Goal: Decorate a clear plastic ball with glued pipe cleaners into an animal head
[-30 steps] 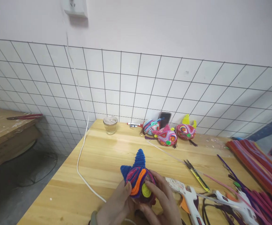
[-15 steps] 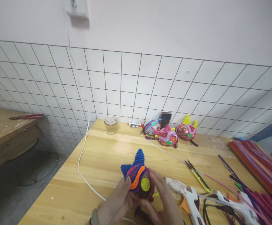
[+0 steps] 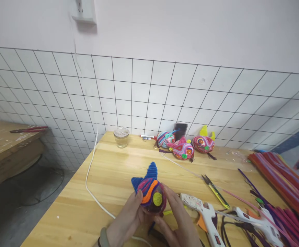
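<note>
I cup the pipe-cleaner figure (image 3: 150, 192) between my left hand (image 3: 128, 223) and right hand (image 3: 176, 221), fingers closed round its sides, near the desk's (image 3: 108, 178) front edge. It looks light, fuzzy and squashable, so I'd hold the rounded body, not the blue ears. A glue gun (image 3: 203, 214) lies just right.

Blurred out: dark object (image 3: 181, 128) by the wall. Cut off at the bottom edge: both wrists, glue gun (image 3: 206, 219) handle.
</note>
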{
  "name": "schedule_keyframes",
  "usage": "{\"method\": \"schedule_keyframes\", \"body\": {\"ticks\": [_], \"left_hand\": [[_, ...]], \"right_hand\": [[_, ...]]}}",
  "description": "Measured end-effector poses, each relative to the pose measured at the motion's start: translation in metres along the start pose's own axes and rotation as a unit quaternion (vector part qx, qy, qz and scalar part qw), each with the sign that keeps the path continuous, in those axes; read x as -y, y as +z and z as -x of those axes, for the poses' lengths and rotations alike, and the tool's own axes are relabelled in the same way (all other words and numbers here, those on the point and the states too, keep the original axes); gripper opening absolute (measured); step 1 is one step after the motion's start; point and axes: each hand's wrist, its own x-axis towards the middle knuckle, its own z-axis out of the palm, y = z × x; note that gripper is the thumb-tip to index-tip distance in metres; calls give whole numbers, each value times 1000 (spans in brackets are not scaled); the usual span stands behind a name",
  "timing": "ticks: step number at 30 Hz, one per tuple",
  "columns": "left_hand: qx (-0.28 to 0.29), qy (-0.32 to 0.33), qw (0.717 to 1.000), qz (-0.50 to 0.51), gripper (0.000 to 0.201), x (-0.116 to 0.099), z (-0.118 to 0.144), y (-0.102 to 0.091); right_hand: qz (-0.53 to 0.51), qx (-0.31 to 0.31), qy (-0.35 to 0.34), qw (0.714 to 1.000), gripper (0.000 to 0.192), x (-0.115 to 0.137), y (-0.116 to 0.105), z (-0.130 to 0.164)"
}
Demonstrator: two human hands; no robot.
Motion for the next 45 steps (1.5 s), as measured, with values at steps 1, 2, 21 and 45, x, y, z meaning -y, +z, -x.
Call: {"method": "schedule_keyframes", "body": {"ticks": [1,2,21,45], "left_hand": [[-1,-2,1000,-1,48,0,0,0],[-2,-4,1000,0,48,1,0,0],[-3,-62,998,33,50,5,-1,-2],[-20,-8,1000,20,44,12,-1,-5]], "right_hand": [[-2,6,3,1000,63,-1,0,1],[-2,14,4,1000,63,-3,0,3],[-21,-60,18,998,37,-1,2,3],[-187,-127,151,962,19,8,3,-5]]}}
